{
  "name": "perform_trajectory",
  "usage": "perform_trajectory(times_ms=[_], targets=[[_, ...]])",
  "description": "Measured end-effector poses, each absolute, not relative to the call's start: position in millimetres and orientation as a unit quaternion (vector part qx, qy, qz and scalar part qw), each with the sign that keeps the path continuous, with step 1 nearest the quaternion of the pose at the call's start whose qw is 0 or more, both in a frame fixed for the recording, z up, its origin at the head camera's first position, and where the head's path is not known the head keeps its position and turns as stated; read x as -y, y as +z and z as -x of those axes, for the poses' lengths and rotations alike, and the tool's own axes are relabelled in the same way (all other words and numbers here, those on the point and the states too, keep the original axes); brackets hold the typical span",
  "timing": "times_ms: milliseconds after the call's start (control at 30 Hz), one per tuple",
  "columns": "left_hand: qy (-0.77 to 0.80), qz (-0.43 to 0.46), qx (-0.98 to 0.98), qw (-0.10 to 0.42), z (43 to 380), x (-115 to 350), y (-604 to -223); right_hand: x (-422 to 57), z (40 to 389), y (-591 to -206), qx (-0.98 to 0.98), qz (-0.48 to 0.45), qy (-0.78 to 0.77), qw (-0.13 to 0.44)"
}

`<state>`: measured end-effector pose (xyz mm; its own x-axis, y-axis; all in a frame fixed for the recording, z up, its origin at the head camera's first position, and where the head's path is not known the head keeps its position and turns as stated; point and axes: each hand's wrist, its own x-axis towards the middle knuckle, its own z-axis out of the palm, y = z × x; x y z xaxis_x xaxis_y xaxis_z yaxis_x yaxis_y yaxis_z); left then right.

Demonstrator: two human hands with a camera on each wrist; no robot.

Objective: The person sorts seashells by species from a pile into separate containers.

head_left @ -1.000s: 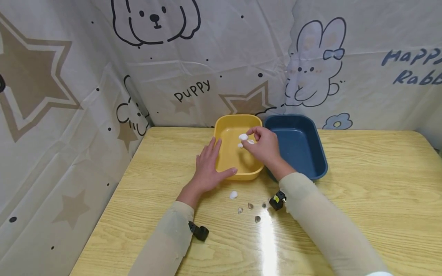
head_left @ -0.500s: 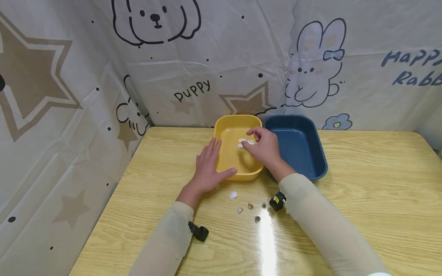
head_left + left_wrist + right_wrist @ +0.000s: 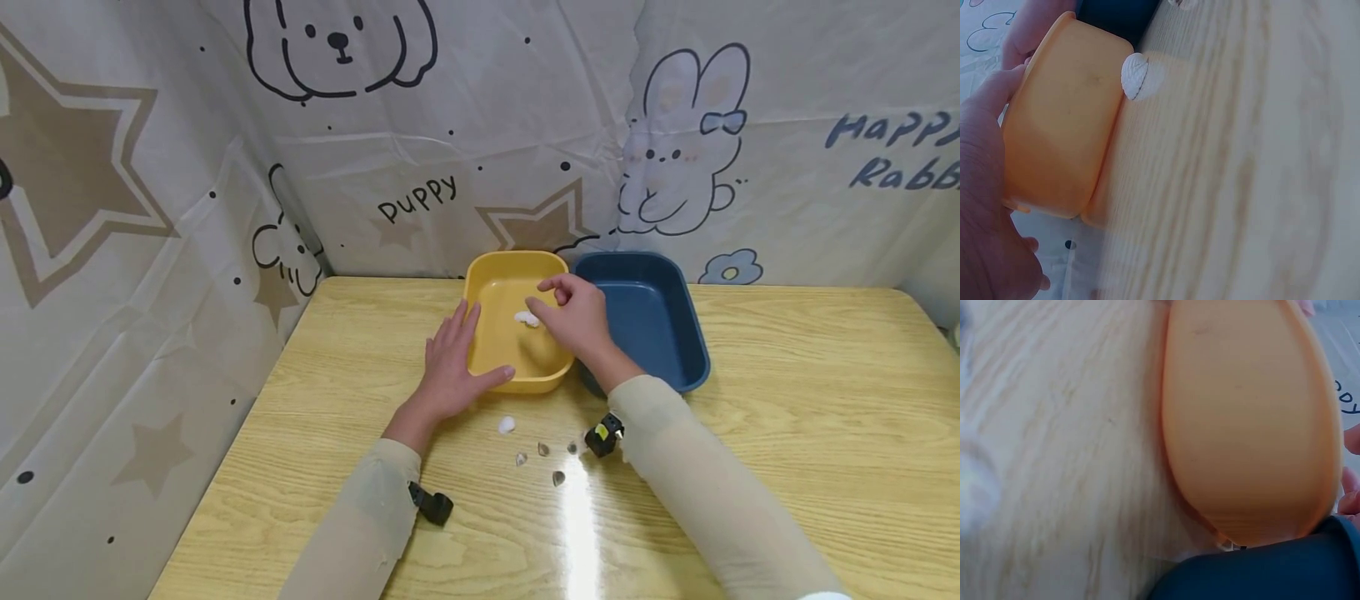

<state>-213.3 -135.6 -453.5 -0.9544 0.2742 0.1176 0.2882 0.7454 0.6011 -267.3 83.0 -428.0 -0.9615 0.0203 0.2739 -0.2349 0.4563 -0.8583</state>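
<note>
Two rounded-rectangular, plastic-looking trays are standing side by side at the far edge of the pale wood-grain surface [image 3: 787, 383]: yellow tray [image 3: 536, 386], left; dark blue tray [image 3: 648, 312], right. One cluster of small white shells [image 3: 527, 318], count unclear, is lying inside the yellow tray. One ribbed white shell [image 3: 507, 425] is lying just in front of that tray; four small grey-brown shells [image 3: 543, 449] are lying nearer and to the right. Left hand [image 3: 452, 362]: fingers extending along the tray's left side, thumb resting on the near rim. Right hand [image 3: 579, 317]: hovering over the tray, thumb and forefinger slightly apart, nothing showing between. Step, as judged: white shells are being deposited here. Next move is probably calling for pinching the ribbed white shell.
</note>
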Motion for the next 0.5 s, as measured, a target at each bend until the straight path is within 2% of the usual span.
perform_trajectory(times_ms=[233,500], targets=[[-0.326,0.149,0.934,0.009,212.8,134.8,-453.7,-88.9,258.0,-420.9,0.831,-0.082,0.532,0.139],[-0.326,0.149,0.933,0.014,213.8,134.8,-454.7,-90.0,227.2,-411.2,0.821,-0.143,0.530,0.158]])
